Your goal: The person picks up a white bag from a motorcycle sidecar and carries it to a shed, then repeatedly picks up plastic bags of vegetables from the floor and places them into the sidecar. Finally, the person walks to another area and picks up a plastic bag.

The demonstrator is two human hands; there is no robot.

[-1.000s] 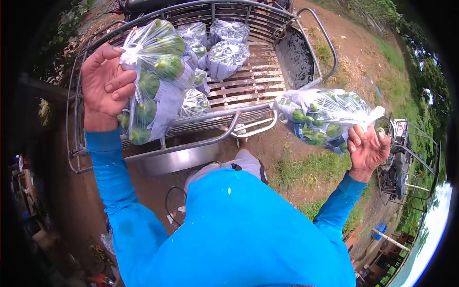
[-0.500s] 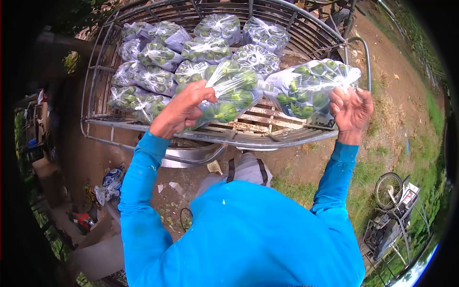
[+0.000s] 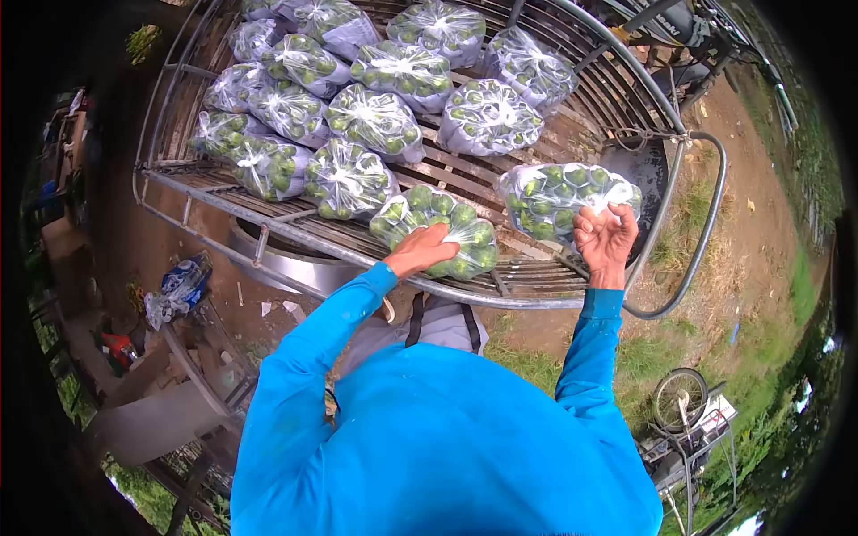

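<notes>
My left hand (image 3: 422, 250) is closed at the top of a clear plastic bag of round green fruit (image 3: 478, 248), which rests on the slats by the near rail. Its fingertips are partly hidden. My right hand (image 3: 608, 234) grips the gathered neck of another bag of green fruit (image 3: 547, 198), tilted with its neck toward me. Just left of my left hand sits a tied bag (image 3: 349, 179). Several similar bags, among them one with a white knot (image 3: 492, 118), stand in rows behind it.
The bags lie in a slatted metal cart bed (image 3: 559, 143) with a pipe rail (image 3: 335, 290) around it. A curved bar (image 3: 715, 214) juts out on the right. Part of a motorcycle (image 3: 675, 31) shows at the far right corner; another wheeled vehicle (image 3: 684, 411) is at lower right.
My left hand has lowered its bag from above the others onto the slats by the near rail. My right hand's bag has moved lower and slightly left in view. The view has shifted.
</notes>
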